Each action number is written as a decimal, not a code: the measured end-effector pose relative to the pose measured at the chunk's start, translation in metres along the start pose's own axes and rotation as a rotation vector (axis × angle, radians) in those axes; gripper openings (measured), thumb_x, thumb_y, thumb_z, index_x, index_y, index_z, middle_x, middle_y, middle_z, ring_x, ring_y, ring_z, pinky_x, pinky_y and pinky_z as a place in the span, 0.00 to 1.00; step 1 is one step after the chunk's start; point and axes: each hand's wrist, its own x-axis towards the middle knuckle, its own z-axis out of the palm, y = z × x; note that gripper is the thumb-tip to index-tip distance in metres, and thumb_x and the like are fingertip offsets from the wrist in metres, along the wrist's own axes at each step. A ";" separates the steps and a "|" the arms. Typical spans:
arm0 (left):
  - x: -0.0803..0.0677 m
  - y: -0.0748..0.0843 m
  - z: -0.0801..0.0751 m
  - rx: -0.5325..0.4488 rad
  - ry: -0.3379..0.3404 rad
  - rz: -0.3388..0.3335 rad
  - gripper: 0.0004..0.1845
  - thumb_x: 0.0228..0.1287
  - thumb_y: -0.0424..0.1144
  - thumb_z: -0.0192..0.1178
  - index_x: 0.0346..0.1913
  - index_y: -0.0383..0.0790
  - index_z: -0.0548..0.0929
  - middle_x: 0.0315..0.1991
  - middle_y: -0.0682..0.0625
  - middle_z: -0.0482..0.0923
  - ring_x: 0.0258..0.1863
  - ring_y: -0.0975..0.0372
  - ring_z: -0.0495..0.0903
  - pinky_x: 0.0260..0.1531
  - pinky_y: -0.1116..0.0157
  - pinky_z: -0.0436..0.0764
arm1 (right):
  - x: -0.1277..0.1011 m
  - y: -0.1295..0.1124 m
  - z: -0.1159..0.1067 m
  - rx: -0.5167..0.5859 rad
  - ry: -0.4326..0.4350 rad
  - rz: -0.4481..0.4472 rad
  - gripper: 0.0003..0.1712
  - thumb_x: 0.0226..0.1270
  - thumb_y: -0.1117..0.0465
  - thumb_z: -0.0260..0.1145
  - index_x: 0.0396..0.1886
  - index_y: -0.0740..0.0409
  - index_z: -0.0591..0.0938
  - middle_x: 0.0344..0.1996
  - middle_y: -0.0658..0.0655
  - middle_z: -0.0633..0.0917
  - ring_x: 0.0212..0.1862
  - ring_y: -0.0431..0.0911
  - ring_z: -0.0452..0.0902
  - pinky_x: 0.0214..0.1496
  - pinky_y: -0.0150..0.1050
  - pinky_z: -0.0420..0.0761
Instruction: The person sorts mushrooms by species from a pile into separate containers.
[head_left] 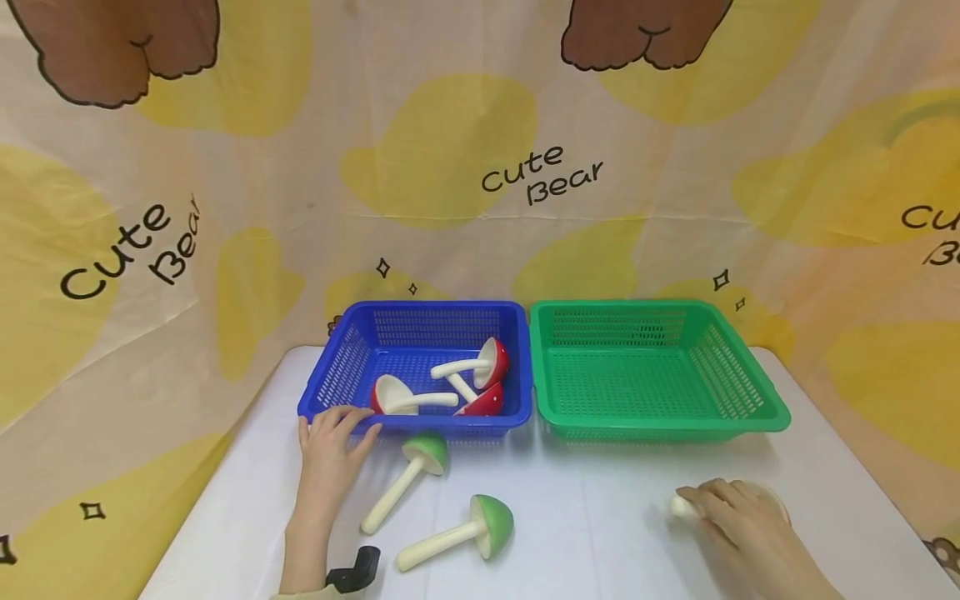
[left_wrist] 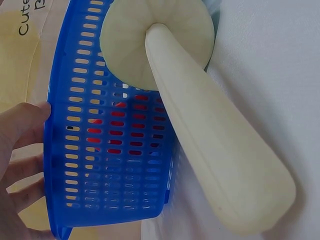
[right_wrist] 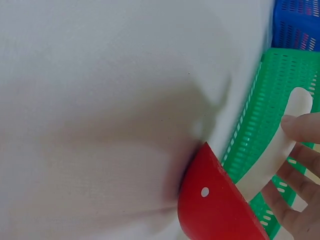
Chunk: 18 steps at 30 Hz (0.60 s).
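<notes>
Red mushroom (right_wrist: pixel 215 210) near surface's right front edge, right hand (head_left: pixel 738 517) fingers curled round stem | left hand (head_left: pixel 330 442) fingers spread on blue basket (head_left: pixel 416 367) rim | step: grasp, next likely lift.

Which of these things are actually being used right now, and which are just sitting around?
In use:
- red mushroom, held in the right hand
- blue basket, rim touched by the left hand, three red mushrooms inside

Lying about:
- two green mushrooms on the table
- green basket
- bear cloth behind
</notes>
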 end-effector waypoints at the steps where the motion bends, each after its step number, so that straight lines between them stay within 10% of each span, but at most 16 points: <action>1: 0.000 0.000 0.000 0.001 0.000 -0.001 0.11 0.54 0.36 0.70 0.41 0.38 0.85 0.42 0.40 0.80 0.51 0.44 0.72 0.62 0.27 0.48 | 0.001 0.000 0.000 -0.003 -0.003 0.005 0.34 0.76 0.38 0.32 0.44 0.46 0.84 0.34 0.35 0.79 0.37 0.37 0.74 0.43 0.32 0.62; 6: -0.001 0.000 0.001 0.004 0.003 0.003 0.11 0.54 0.36 0.70 0.41 0.38 0.85 0.43 0.40 0.81 0.51 0.44 0.73 0.62 0.28 0.48 | 0.005 -0.001 -0.002 0.019 -0.011 0.005 0.35 0.76 0.39 0.31 0.45 0.47 0.84 0.34 0.35 0.79 0.37 0.35 0.73 0.42 0.30 0.64; 12: -0.001 0.000 0.001 0.019 0.011 0.015 0.11 0.54 0.37 0.70 0.41 0.39 0.86 0.43 0.40 0.81 0.51 0.44 0.73 0.62 0.28 0.49 | 0.009 -0.002 -0.004 0.120 -0.040 -0.004 0.15 0.64 0.57 0.66 0.50 0.48 0.83 0.36 0.36 0.78 0.40 0.32 0.70 0.45 0.24 0.67; 18: 0.000 -0.001 0.002 0.030 0.011 0.015 0.11 0.54 0.37 0.70 0.41 0.39 0.86 0.42 0.40 0.81 0.51 0.44 0.73 0.62 0.28 0.49 | 0.017 -0.010 -0.005 0.162 -0.018 -0.006 0.16 0.63 0.57 0.67 0.52 0.47 0.82 0.38 0.36 0.79 0.42 0.31 0.69 0.47 0.23 0.66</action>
